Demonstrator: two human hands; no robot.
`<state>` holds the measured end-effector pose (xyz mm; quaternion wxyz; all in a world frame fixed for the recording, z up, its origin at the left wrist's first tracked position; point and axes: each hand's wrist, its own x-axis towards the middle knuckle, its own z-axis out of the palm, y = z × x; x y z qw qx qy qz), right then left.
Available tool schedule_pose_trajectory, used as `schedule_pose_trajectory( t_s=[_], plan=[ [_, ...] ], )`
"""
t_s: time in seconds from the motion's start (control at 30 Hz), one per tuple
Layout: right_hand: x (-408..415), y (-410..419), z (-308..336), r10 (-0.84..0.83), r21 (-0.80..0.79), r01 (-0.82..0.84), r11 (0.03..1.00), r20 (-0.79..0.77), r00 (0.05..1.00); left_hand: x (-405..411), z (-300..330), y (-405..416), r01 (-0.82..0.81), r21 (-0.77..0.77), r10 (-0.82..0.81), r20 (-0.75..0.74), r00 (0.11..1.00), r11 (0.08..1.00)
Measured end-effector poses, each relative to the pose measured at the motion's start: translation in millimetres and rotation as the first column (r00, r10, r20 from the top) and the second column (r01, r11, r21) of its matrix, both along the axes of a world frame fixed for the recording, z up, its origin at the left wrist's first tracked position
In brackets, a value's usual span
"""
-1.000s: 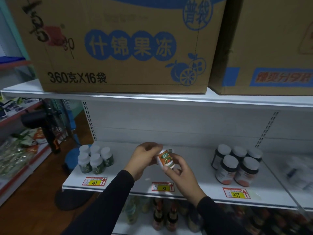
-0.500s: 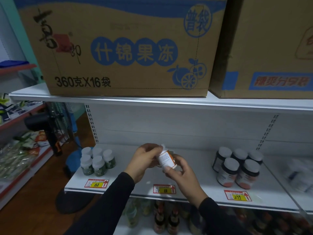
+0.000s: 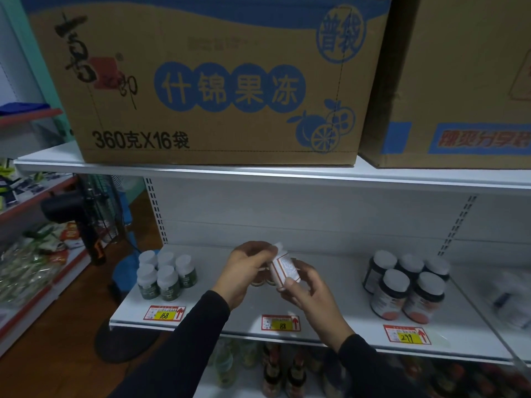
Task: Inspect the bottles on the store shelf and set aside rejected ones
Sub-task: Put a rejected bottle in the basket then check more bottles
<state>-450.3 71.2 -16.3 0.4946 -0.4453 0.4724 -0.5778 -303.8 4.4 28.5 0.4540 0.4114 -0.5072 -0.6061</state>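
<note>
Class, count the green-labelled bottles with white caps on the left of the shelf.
5: three in the back row, two in front. More may be hidden behind.

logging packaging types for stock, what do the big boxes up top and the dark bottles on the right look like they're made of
Big boxes: brown cardboard, matte, with printed blue lettering and visible edge folds. Dark bottles: dark, slightly glossy bodies with pale matte caps, probably plastic, though glass cannot be ruled out; paper-like labels wrap the bodies.
</note>
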Motion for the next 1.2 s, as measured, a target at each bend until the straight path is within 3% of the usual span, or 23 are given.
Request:
schedule_pose_trajectory(
  t_s=[0.1,0.37,0.63,0.87,1.1,1.2],
  plan=[
    [-1,-1,1,-0.002,-0.025,0.000,1.000,-0.049,0.999,-1,-3,-3,-0.027,-0.009,0.027,0.000,1.000,1.000],
    [-4,-7,0,0.015,0.043,-0.019,0.999,0.100,0.995,-2,-4,-11,0.003,-0.013,-0.003,0.027,1.000,1.000],
    [-6,-8,3,0.019,-0.024,-0.019,1.000,-0.020,1.000,-3,-8,-15,-0.053,-0.009,0.054,0.025,0.998,0.999],
    [-3,-10,1,0.004,0.087,-0.019,0.996,0.172,0.985,-1,-8,-16,-0.004,0.016,0.003,0.034,0.999,1.000],
    [-6,-5,-4,0.047,0.032,-0.045,0.998,-0.065,0.997,-3,-11,-14,-0.073,0.053,0.072,0.016,0.997,0.996],
    [-6,-7,-5,0.050,0.040,-0.046,0.998,-0.099,0.994,-5,-10,-14,-0.076,0.046,0.074,0.038,0.997,0.996]
  ],
)
